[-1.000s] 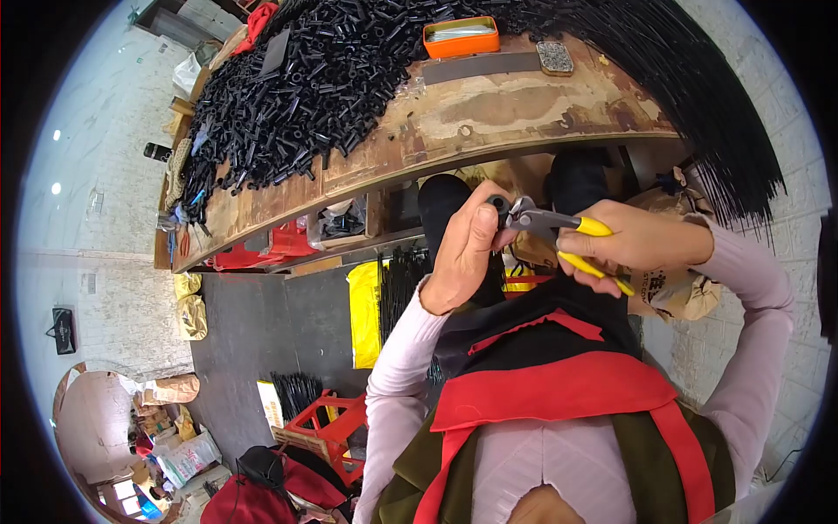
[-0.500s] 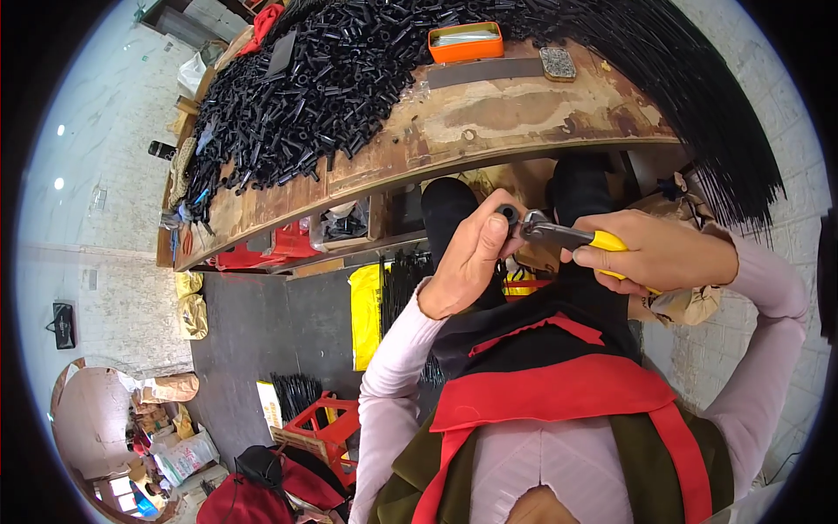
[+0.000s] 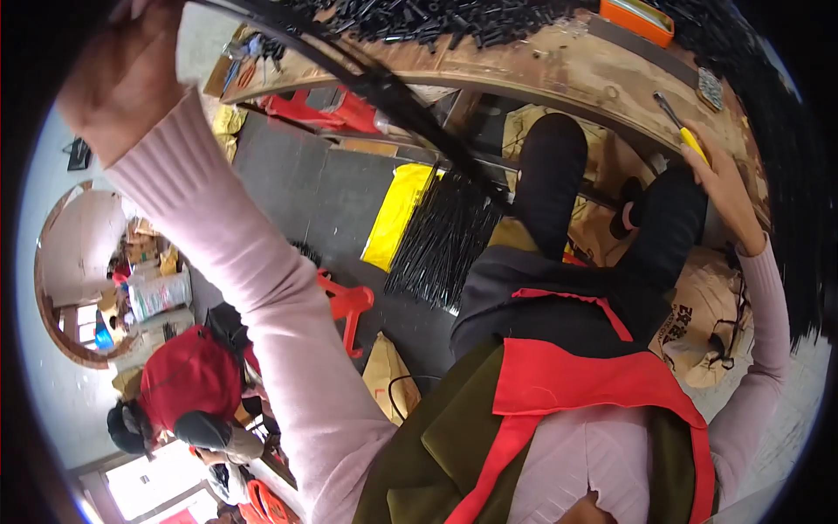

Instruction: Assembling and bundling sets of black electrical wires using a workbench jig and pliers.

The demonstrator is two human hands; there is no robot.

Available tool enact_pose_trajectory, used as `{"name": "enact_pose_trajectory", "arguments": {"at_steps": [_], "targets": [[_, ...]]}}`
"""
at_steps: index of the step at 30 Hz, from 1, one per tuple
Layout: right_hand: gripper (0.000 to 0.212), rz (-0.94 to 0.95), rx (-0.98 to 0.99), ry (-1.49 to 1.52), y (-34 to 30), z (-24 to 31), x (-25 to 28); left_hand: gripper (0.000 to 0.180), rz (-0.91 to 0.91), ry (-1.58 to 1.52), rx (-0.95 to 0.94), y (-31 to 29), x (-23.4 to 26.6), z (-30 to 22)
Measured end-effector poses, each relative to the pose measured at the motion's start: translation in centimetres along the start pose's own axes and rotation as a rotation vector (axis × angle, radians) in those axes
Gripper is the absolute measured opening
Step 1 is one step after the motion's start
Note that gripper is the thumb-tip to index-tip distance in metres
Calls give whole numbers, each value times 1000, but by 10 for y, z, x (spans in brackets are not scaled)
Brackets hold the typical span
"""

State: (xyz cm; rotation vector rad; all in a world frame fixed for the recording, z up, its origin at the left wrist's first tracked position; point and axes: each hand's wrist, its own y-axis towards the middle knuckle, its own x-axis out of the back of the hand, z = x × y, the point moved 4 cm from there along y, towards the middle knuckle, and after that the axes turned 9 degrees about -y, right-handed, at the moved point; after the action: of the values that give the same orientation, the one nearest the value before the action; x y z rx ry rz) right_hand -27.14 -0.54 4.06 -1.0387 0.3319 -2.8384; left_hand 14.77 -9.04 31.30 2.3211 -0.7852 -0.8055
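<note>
Right hand (image 3: 726, 185) clasps pliers (image 3: 689, 138), what left hand (image 3: 131, 79) grips is unclear, and swung black strands (image 3: 384, 87) might snag the surface (image 3: 572, 74).

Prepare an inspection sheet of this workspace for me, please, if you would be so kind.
Surface: wooden bench, worn and stained.
Job's things: yellow-handled pliers; blurred black strands; black tube pieces heaped on the bench.
Clutter: orange box on the bench; red stool on the floor.
Grips: right hand holds the pliers; left hand blurred at upper left, its hold unclear.
Cables: none identifiable.
Surroundings: dark floor; yellow sack; brown bag.
</note>
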Motion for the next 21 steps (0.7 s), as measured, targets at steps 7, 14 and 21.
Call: {"name": "enact_pose_trajectory", "arguments": {"at_steps": [7, 14, 21], "targets": [[41, -430, 380, -842, 45, -51, 20, 34, -93, 957, 476, -137, 37, 142], [32, -440, 420, -813, 16, -35, 1, 28, -273, 1293, 802, -338, 173, 327], [28, -441, 330, -871, -35, -19, 15, 21, -74, 1025, 410, -242, 115, 324]]}}
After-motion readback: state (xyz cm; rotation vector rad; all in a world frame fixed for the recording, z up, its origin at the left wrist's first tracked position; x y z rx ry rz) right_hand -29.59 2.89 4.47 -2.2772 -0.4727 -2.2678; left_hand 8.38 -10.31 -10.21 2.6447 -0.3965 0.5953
